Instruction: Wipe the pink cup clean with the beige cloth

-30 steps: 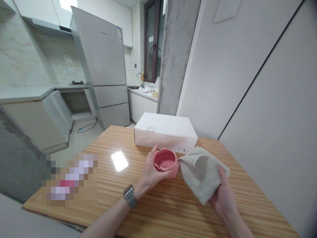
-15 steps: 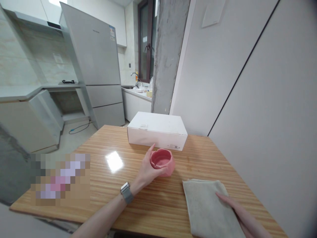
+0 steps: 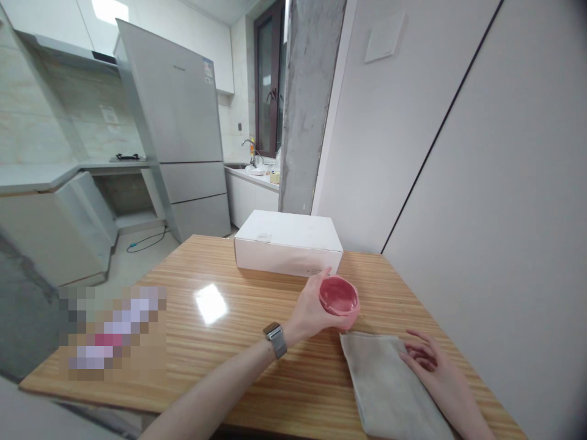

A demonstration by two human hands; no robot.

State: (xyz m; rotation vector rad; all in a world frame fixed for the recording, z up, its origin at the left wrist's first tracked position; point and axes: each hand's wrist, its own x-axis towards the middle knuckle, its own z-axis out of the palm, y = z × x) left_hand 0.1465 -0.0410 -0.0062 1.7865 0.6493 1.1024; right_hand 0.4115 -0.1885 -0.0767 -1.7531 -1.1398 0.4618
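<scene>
A pink ashtray with a faceted body and a notched rim is in my left hand. Thumb and fingers go around its left side, and it is slightly tilted, in front of the white box. Below it lies a folded grey-beige cloth on the wooden table. My right hand is at the cloth's right edge, fingers apart and loosely bent, with nothing between them. Its thumb overlaps the cloth's edge; whether it presses on it I cannot tell.
A white box stands at the table's far side. On the left part of the table is a pixelated patch I cannot make out. A white wall runs along the right side. Beyond are a fridge and kitchen counters.
My left hand has moved right with the ashtray, closer to the cloth. My right hand has come off the cloth's right edge, rising with its fingers spread.
</scene>
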